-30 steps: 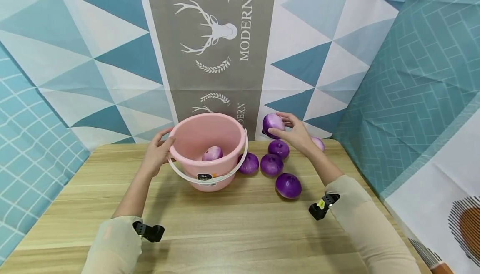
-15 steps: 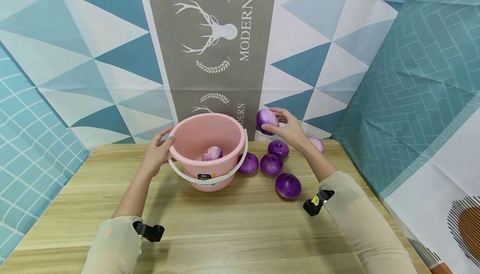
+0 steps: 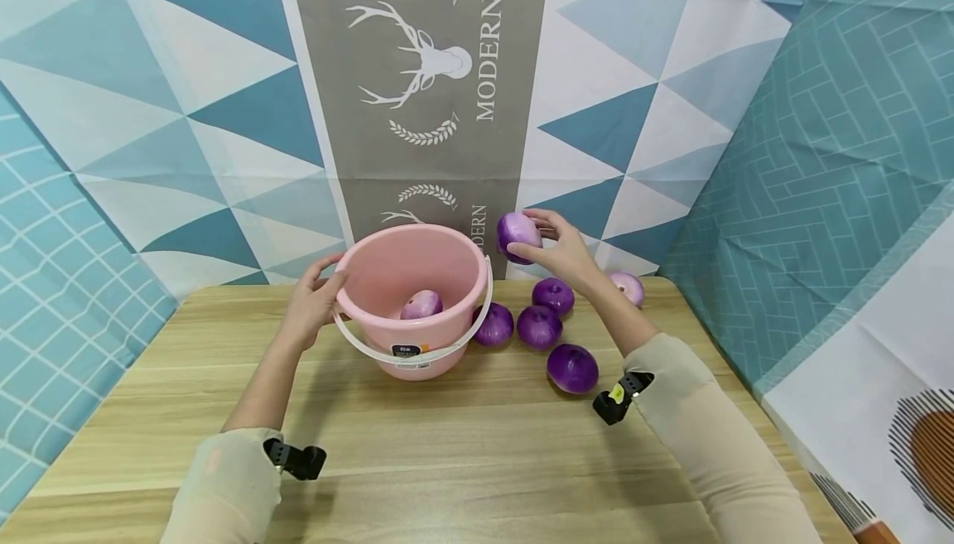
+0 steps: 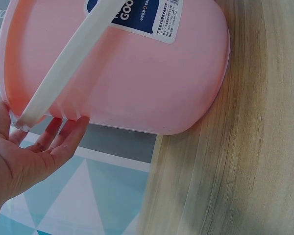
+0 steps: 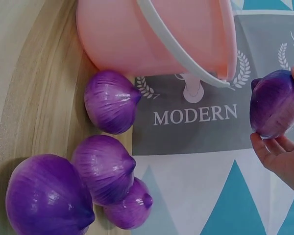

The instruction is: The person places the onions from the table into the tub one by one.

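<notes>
A pink bucket [image 3: 417,345] with a white handle [image 3: 380,353] stands on the table, one purple-white onion [image 3: 421,305] lying inside it. My left hand [image 3: 313,304] grips the bucket's left rim; in the left wrist view its fingers [image 4: 68,134] curl against the outer wall by the handle's pivot. My right hand [image 3: 562,254] holds another purple-white onion [image 3: 518,238] in the air, right of the bucket and above the table. In the right wrist view, thumb and fingers pinch that onion [image 5: 274,105] from the side.
Purple onions stand right of the bucket: one [image 3: 495,324] against it, others [image 3: 540,327] [image 3: 553,296] behind and beside, and one [image 3: 572,368] nearer the front. A paler onion [image 3: 628,287] sits near the table's back right corner. Patterned cloth [image 3: 596,72] hangs behind the wooden table [image 3: 447,461].
My right hand has carried the held onion left and slightly up, closer to the bucket. My left hand and the bucket stay where they were.
</notes>
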The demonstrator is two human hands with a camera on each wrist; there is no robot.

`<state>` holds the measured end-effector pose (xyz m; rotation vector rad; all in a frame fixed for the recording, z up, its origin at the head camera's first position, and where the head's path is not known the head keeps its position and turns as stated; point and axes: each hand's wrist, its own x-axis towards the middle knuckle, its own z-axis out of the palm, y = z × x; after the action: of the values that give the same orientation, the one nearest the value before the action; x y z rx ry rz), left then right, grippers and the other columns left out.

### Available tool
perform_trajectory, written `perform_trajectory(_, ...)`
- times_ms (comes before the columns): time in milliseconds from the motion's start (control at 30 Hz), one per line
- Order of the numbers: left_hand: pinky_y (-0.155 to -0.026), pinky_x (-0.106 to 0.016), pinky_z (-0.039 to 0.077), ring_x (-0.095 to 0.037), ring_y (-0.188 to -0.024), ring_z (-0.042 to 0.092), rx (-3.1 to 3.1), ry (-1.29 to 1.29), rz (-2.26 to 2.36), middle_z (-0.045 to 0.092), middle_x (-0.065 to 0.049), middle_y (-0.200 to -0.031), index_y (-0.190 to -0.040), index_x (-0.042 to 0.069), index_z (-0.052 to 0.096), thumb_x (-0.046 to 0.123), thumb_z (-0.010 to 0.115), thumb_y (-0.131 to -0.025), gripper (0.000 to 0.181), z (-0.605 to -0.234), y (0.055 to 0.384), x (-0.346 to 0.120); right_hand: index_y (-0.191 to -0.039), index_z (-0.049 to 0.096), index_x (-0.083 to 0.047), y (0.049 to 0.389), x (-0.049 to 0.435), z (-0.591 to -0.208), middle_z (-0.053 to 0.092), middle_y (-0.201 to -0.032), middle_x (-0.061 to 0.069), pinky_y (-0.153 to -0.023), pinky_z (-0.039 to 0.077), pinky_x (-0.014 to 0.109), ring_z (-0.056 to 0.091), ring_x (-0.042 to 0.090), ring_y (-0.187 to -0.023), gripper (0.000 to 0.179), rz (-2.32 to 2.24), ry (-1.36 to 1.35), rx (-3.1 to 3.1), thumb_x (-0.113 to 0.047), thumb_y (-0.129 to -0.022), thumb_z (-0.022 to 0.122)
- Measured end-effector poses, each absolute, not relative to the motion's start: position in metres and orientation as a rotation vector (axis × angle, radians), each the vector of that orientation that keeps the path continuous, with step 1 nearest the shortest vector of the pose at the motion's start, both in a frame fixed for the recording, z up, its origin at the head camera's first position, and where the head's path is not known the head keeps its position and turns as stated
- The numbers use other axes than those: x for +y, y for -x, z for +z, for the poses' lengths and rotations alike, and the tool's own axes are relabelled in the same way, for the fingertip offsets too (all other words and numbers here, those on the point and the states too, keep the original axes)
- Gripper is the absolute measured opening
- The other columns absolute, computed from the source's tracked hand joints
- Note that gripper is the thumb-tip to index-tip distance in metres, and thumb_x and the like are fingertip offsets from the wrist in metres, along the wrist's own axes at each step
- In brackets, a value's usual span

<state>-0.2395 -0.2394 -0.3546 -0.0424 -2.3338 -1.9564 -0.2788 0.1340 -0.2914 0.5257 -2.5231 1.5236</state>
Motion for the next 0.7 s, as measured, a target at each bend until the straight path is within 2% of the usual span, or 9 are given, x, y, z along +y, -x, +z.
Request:
perform_trajectory(333, -0.059, -0.023, 0.059, -0.002, -0.064, 0.06, -2.33, 0.044, -1.951, 0.044, -0.02, -0.114, -0.146, 0.011, 0.027, 0.033, 0.044, -0.098, 0.056, -0.355, 0.24, -0.239, -0.135, 0.048, -0.017, 0.28, 0.123, -0.288, 0.051, -0.132, 0.009, -0.099, 0.046, 0.045, 0.048, 0.028, -0.122, 0.065, 1.541, -0.56, -2.51, -0.031, -0.078, 0.076)
perform_trajectory(700, -0.059, -0.023, 0.059, -0.001, -0.064, 0.06, -2.332, 0.04, -1.955, 0.042, -0.024, -0.12, -0.146, 0.012, 0.027, 0.034, 0.045, -0.098, 0.056, -0.355, 0.24, -0.24, -0.134, 0.049, -0.017, 0.283, 0.111, -0.286, 0.051, -0.132, 0.012, -0.102, 0.046, 0.044, 0.049, 0.028, -0.122, 0.062, 1.554, -0.573, -2.513, -0.027, -0.079, 0.075)
